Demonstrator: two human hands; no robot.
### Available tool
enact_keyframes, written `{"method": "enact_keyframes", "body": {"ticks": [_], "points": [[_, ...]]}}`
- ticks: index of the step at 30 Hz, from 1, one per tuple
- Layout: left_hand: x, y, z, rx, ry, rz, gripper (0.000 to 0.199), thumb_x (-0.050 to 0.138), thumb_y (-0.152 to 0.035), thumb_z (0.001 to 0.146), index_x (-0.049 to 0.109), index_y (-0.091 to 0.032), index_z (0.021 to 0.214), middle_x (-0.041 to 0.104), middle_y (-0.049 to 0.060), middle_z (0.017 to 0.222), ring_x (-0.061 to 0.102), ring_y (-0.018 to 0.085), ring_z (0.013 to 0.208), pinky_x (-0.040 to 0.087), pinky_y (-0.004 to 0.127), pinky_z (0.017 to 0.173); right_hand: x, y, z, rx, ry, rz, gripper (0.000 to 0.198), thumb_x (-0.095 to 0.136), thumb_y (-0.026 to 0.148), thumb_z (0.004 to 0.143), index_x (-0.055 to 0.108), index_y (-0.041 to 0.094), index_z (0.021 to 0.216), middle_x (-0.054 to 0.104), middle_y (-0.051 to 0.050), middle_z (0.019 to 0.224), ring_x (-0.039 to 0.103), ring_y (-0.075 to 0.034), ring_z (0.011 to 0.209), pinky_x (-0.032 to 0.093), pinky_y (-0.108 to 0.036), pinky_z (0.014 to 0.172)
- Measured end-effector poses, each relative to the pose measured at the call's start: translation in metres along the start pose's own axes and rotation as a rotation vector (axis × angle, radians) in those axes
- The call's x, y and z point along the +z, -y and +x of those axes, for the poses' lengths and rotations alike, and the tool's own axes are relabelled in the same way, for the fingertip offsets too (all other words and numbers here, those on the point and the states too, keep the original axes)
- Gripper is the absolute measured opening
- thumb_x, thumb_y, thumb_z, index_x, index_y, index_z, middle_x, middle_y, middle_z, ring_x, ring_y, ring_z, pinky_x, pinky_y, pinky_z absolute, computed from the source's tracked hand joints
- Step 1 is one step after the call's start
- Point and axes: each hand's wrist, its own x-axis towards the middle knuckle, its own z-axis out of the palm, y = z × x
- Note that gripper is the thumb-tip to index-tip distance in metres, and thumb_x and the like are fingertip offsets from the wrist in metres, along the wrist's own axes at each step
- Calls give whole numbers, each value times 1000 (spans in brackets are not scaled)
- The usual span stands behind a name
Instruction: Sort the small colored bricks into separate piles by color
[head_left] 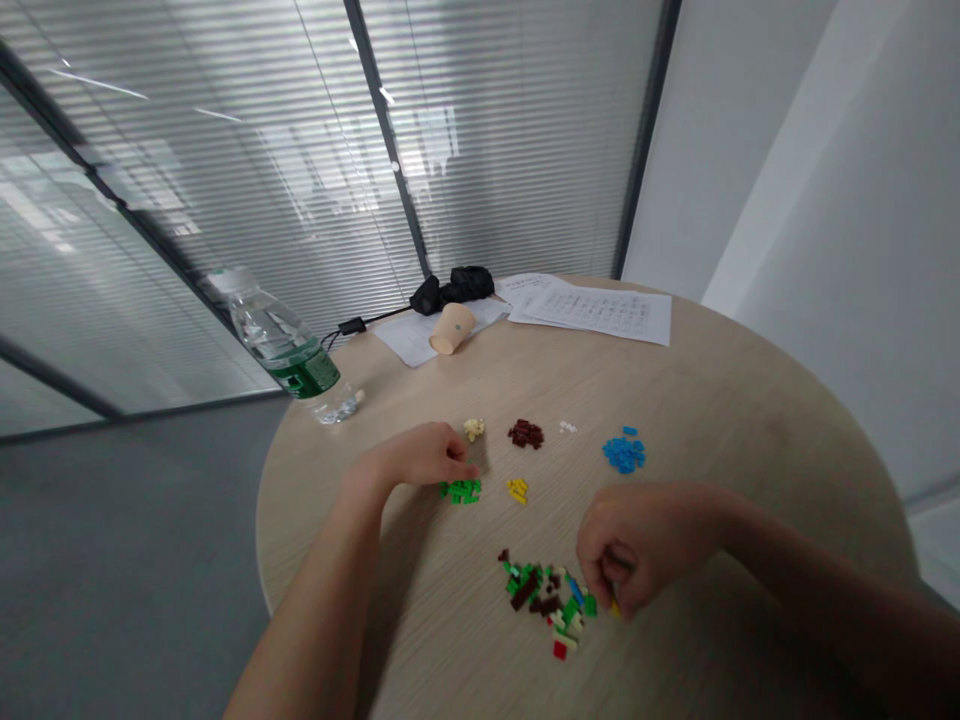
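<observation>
My left hand [431, 456] is at the pile of small green bricks [460, 492], fingers curled and pressed together above its upper edge. Whether they grip anything is hidden. My right hand [622, 545] is closed in a pinch beside a mixed heap of small bricks [536, 590]. A yellow brick [615, 607] shows at its fingertips. Green, brown, cream, blue and red bricks make up that heap. Between the hands lies a small yellow brick pile [517, 490]. Blue bricks [624, 454] sit beyond my right hand.
Cream bricks [473, 429], dark brown bricks [526, 433] and a few white bricks [568, 427] lie in piles farther back on the round table [720, 400]. A water bottle [289, 350], a tipped paper cup [452, 328], a black bundle [457, 288] and printed sheets [600, 310] are behind.
</observation>
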Motion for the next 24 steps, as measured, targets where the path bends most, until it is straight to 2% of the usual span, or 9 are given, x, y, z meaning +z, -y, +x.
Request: {"method": "enact_keyframes", "body": {"ticks": [5,8,11,13,15,17,21,24], "points": [[-1,3,0,-14,-4,46,33,52,-41,71,54,-14,51,42,-4,47,34,8,44,21,22,44,2,-5,-1,-2,-9,-16,11,70,11,65,70,15,75,55,5,59,49,-6,52,36,-16,51],[-5,2,0,19,-105,83,37,49,-42,75,50,-14,50,38,-4,47,32,7,44,20,23,45,-3,-2,-1,-36,-87,-65,5,67,16,71,69,14,75,54,3,60,49,-7,55,37,-18,53],[-6,-10,0,109,-255,3,42,46,-45,81,48,-14,52,35,-4,48,30,7,47,20,22,47,-10,6,0,-94,-361,-141,10,61,23,79,67,14,77,55,1,67,49,-9,60,38,-20,58],[-2,-24,1,201,-296,-144,42,45,-47,83,50,-14,57,37,-4,51,32,7,50,24,21,48,-13,10,1,-114,-591,-195,14,56,25,83,64,15,77,57,-1,74,48,-9,63,38,-21,60],[5,-39,4,313,-237,-327,37,45,-45,84,57,-14,67,43,-4,56,37,8,53,29,20,50,-15,10,1,-121,-763,-237,15,54,26,85,62,16,78,59,-2,77,48,-9,63,38,-21,60],[14,-50,7,412,-124,-454,32,49,-42,82,61,-13,75,54,-2,65,45,9,60,35,20,56,-14,8,2,-139,-863,-258,14,55,26,84,61,16,76,59,-2,77,48,-9,61,38,-21,57],[25,-59,13,458,-71,-602,27,55,-38,78,60,-12,72,56,-1,62,48,9,58,37,20,55,-12,4,3,-150,-953,-236,13,58,27,81,61,17,74,60,-1,73,48,-8,58,37,-19,54],[22,-56,12,442,-88,-553,22,57,-34,77,61,-13,73,56,-1,62,48,8,57,37,19,55,-11,3,4,-107,-967,-205,10,59,25,80,63,17,76,60,-1,72,48,-8,57,38,-19,53]]}}
